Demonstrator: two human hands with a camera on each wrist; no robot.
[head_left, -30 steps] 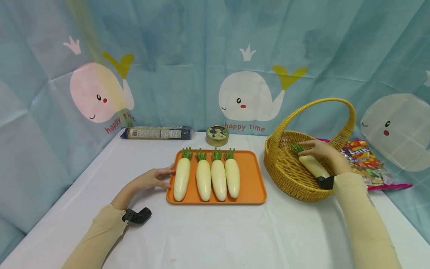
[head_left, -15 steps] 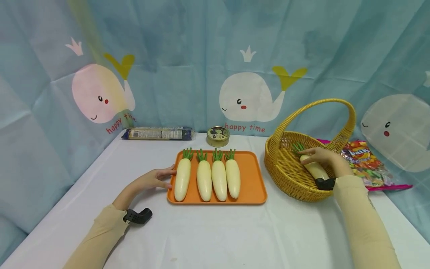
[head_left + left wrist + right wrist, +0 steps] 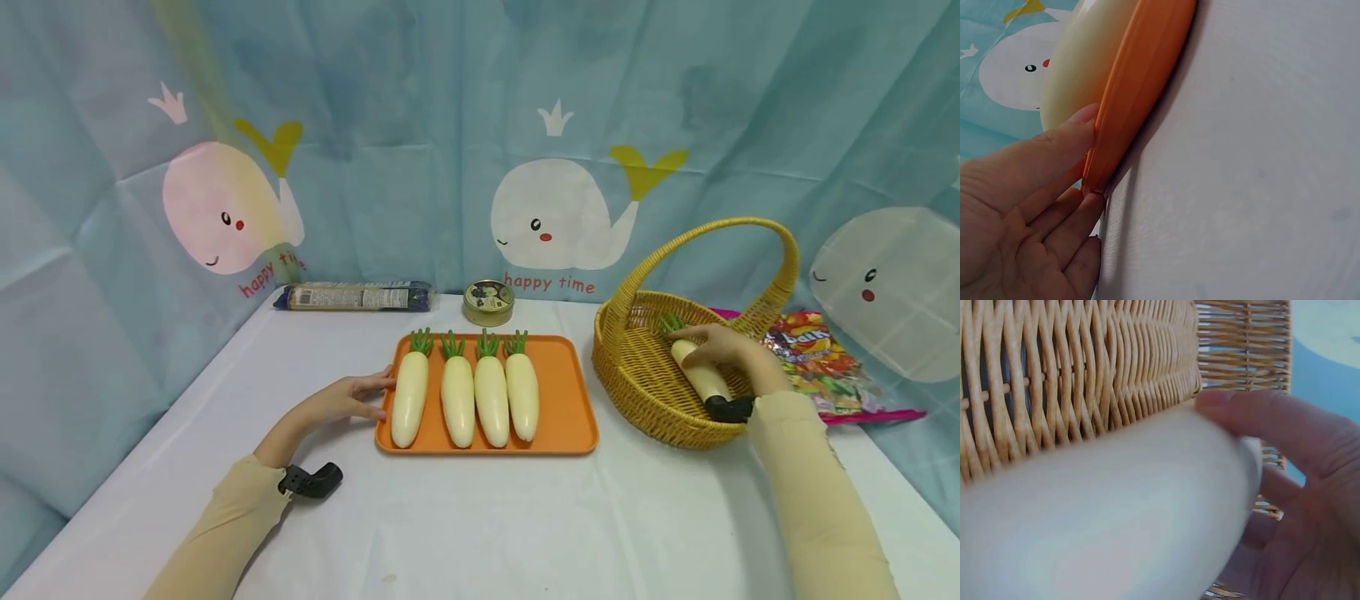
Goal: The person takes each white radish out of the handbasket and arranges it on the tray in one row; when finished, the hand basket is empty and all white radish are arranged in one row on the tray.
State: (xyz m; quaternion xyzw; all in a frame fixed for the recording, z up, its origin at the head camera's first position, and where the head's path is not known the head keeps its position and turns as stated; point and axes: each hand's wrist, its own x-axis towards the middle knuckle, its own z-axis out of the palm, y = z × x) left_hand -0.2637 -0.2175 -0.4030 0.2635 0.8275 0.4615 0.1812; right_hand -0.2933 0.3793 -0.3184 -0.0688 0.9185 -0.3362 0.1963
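In the head view, my left hand (image 3: pixel 339 402) rests at the left edge of an orange tray (image 3: pixel 566 392), fingers extended and spread. The left wrist view shows the thumb (image 3: pixel 1082 119) touching the tray's rim, with the other fingertips against its side farther along. Several white radishes (image 3: pixel 409 400) with green tops lie side by side on the tray. My right hand (image 3: pixel 723 348) is inside a yellow wicker basket (image 3: pixel 637 400), holding another white radish (image 3: pixel 709 383). In the right wrist view its thumb and fingers bend around one end of this radish (image 3: pixel 1110 519).
A long plastic-wrapped packet (image 3: pixel 352 297) and a round tin (image 3: pixel 488 302) stand behind the tray. The basket's tall handle (image 3: pixel 708 229) arches over the right hand's work area. A colourful candy bag (image 3: pixel 817 358) lies right of the basket. A whale-print curtain (image 3: pixel 420 167) encloses the table.
My right hand has slid from beside the radish's leaves down onto its body and now holds it. The left hand stays at the tray's edge.
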